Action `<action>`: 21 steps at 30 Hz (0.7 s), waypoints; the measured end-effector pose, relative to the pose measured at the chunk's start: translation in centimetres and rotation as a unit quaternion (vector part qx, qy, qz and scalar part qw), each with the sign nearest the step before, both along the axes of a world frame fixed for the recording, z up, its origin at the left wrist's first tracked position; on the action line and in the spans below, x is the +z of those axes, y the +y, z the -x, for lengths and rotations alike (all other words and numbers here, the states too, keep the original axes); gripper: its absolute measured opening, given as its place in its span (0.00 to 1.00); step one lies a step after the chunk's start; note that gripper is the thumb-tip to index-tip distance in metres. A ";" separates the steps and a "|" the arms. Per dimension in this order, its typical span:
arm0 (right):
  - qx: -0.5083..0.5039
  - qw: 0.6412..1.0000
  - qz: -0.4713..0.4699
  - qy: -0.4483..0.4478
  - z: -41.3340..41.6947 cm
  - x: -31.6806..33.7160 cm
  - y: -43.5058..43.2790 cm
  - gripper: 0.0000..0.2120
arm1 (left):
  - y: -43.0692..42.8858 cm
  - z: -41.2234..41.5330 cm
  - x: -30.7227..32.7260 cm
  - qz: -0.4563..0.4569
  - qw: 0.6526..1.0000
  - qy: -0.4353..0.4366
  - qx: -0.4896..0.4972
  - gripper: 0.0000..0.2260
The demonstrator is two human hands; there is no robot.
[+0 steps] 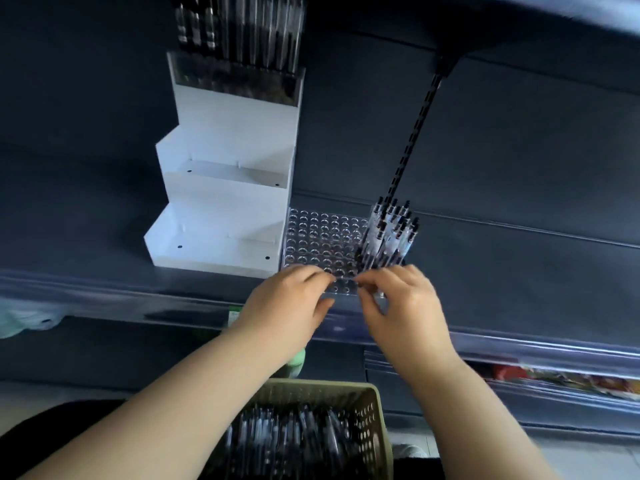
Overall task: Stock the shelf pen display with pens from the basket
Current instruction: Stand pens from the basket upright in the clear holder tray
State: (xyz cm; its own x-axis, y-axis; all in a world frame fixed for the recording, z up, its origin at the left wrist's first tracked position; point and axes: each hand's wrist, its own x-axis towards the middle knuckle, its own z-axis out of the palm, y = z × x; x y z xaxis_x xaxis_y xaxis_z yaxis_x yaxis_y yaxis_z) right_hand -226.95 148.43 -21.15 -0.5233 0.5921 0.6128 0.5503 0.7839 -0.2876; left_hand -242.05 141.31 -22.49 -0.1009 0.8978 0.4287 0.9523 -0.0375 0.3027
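Head view.

A: How many of each?

B: One clear rack, one white stand, one basket and two hands. The standing pens fill the rack's right side, packed too closely to count.

A: Materials?

B: The rack is a transparent block drilled with a grid of round holes. It sits on the dark shelf, touching the stand. The stand is smooth, matt and stepped in three tiers, with dark pens upright in the top one. The basket is olive perforated plastic, below the shelf, heaped with blurred loose pens.

A: And the hands?

B: Both reach forward and meet at the rack's front edge. The right hand has its fingers curled and pinches a pen with a clear barrel. The left hand has bent fingers, their tips at the rack. I cannot tell whether it grips anything.
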 end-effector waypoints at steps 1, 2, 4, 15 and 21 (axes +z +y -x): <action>0.003 0.999 0.032 -0.028 -0.2 -1.0 -0.8 0.07 | -1.1 -0.1 -0.1 0.029 1.000 -0.011 0.004 0.15; 0.006 0.996 0.072 -0.053 -0.3 -1.8 -2.0 0.07 | -2.4 -0.1 -0.4 0.065 0.998 -0.021 0.013 0.16; 0.006 0.982 0.156 -0.104 -0.6 -3.4 -4.0 0.08 | -4.2 0.0 -1.5 0.134 0.989 -0.034 0.044 0.18; -0.078 0.866 0.394 -0.299 -1.3 -13.1 -13.4 0.12 | -12.2 -3.6 -12.0 0.362 0.916 -0.121 0.122 0.21; -0.103 0.845 0.445 -0.278 -1.7 -14.2 -13.5 0.11 | -13.8 -3.1 -14.9 0.430 0.871 -0.154 0.182 0.21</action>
State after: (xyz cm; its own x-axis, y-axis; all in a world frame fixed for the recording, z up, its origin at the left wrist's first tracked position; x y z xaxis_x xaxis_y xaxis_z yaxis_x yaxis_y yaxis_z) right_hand -225.25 134.94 -35.39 -0.4143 0.8025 -0.4293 0.8922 0.2649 -0.3658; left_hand -238.91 127.53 -37.37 -0.4375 0.7573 -0.4849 0.7221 0.6173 0.3124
